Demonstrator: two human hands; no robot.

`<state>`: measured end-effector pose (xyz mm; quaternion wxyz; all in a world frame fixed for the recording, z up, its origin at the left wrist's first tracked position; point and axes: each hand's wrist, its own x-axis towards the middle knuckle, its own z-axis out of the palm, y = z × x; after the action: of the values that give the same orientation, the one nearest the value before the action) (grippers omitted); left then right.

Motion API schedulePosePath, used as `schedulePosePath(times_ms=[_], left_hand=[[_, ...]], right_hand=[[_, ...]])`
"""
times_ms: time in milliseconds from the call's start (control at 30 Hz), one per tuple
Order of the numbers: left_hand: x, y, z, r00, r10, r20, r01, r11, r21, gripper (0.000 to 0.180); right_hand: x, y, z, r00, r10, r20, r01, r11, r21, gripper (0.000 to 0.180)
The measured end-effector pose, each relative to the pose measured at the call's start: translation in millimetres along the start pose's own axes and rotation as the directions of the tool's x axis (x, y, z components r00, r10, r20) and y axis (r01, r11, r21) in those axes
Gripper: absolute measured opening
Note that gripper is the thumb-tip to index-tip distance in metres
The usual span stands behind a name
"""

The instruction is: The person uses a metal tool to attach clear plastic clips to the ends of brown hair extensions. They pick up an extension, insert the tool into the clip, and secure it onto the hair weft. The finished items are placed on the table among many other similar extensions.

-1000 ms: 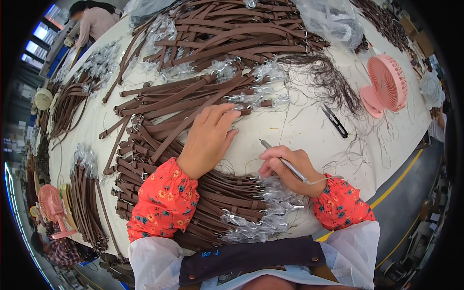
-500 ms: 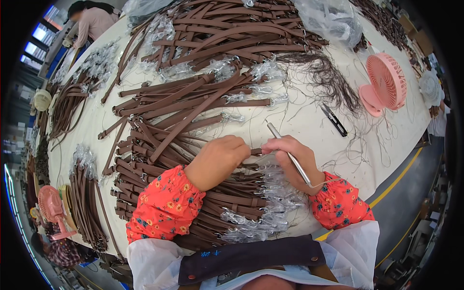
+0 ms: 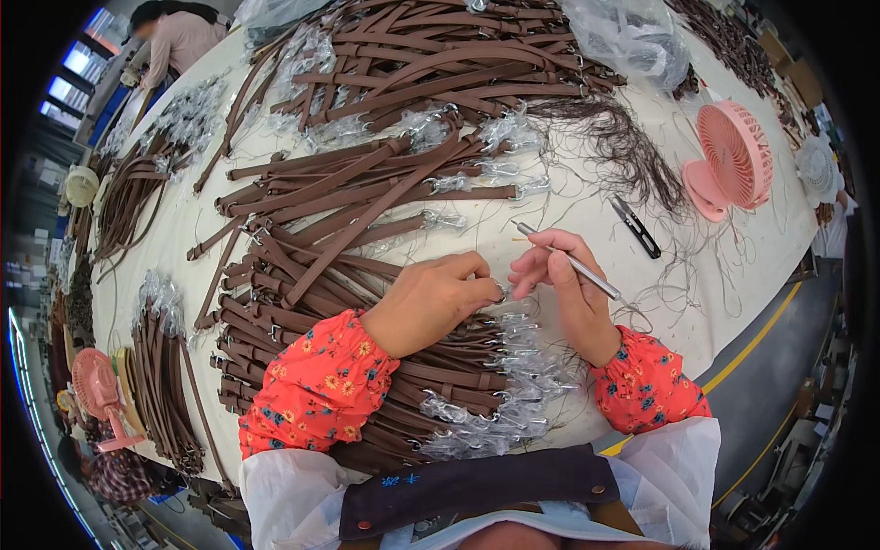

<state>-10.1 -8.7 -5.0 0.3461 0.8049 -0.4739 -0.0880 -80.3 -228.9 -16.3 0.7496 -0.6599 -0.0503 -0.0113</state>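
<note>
My right hand [image 3: 576, 291] holds a slim silver pen-shaped tool [image 3: 587, 273] with a thin cord at its rear end. The tool's tip points up and to the left, and some fingers are spread below it. Just left of it, my left hand [image 3: 431, 304] is closed in a pinch, with a small dark end of a brown strap at its fingertips; the fingers hide most of it. Under both hands lies a pile of brown straps [image 3: 431, 371] with metal clasps in clear plastic wrap [image 3: 513, 385].
More brown straps [image 3: 449, 64] are heaped at the far side. Black thread snips [image 3: 636, 227] lie right of my hands, near a tangle of dark threads [image 3: 632, 151] and a pink fan [image 3: 731, 156]. Another pink fan [image 3: 96, 390] stands at left. A person [image 3: 179, 46] works at far left.
My right hand has moved slightly up and opened some fingers, lifting the pen-shaped tool. My left hand has shifted right, and the strap end between the hands is now mostly hidden.
</note>
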Motion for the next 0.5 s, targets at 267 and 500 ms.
schedulePosePath(times_ms=[267,500], left_hand=[[-3.1,-16.4,-1.2,0.974,-0.225,0.002,0.213,0.919,-0.332,0.006],[-0.5,-12.8,-10.0,0.947,-0.315,0.056,0.313,0.871,-0.379,0.009]], right_hand=[[-4.4,0.2,-3.8,0.983,0.157,0.092,-0.162,0.986,0.047,0.035],[-5.0,-0.8,-1.9,0.962,0.212,0.169,-0.212,0.977,-0.019,0.033]])
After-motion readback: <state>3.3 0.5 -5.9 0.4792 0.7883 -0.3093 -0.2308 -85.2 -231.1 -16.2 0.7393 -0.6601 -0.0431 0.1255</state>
